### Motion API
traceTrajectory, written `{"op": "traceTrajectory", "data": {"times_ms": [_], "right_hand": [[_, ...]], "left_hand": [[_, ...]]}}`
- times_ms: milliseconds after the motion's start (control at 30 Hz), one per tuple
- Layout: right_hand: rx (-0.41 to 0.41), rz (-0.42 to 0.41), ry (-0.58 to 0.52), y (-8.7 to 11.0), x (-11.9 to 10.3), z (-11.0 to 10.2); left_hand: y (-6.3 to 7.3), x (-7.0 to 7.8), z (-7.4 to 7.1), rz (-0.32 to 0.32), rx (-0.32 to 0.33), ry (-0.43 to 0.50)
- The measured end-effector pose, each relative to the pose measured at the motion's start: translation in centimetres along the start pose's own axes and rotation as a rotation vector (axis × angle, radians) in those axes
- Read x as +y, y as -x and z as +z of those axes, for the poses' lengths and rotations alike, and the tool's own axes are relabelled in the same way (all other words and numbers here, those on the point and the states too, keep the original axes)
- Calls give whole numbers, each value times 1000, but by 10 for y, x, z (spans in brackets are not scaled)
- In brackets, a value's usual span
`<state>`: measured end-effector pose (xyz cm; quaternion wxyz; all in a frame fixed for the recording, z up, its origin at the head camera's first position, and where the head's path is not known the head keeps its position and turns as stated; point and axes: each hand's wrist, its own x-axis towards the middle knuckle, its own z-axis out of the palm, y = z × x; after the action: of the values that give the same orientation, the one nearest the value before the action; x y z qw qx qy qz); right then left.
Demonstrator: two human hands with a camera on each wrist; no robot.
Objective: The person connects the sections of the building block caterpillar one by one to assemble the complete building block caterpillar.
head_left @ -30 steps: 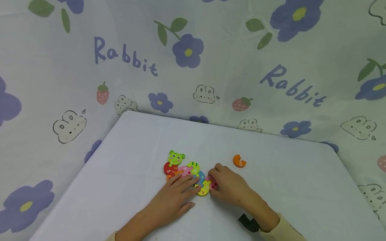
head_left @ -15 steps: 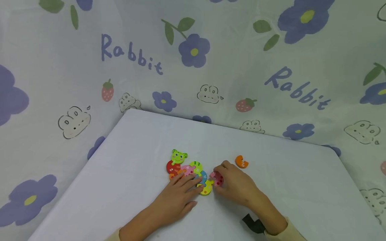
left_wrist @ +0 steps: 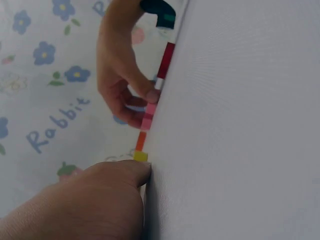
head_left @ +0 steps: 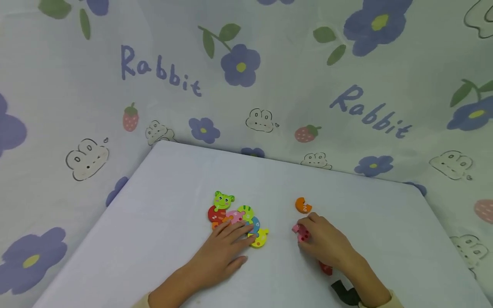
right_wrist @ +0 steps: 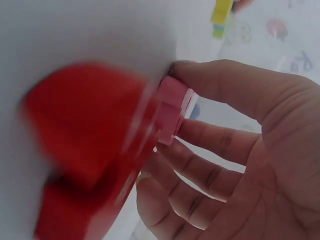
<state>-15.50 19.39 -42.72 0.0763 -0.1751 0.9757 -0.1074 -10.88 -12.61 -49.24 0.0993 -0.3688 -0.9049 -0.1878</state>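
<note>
In the head view, a caterpillar number puzzle lies on the table, with a green face piece at its far end, a red piece numbered 2 below it, and a yellow piece at the near right end. My left hand rests across the joined pieces with extended fingers, hiding part of them. To the right, apart from the chain, my right hand pinches a pink spotted puzzle piece between thumb and fingers. The right wrist view shows that pink piece at the fingertips, close to the tabletop.
An orange piece marked 10 lies just beyond my right hand. Another red piece sits under the right wrist, large and blurred in the right wrist view. A black object shows at that wrist. The white table meets a rabbit-print cloth behind.
My right hand has drawn the pink piece away from the yellow end of the chain and moved it right. The red piece near that wrist has come into sight. My left hand stays put.
</note>
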Motion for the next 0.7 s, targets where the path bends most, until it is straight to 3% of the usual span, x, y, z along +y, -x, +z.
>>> {"op": "traceTrajectory", "data": {"times_ms": [200,400,700], "right_hand": [[-49,53,-93,15,25,-3],[-151,171,-189,29,39,-5],[-177,276,-210,50,33,5]], "left_hand": [[0,-2,0,1,16,28],[0,-1,0,-7,16,45],[0,-2,0,-6,23,41]]}}
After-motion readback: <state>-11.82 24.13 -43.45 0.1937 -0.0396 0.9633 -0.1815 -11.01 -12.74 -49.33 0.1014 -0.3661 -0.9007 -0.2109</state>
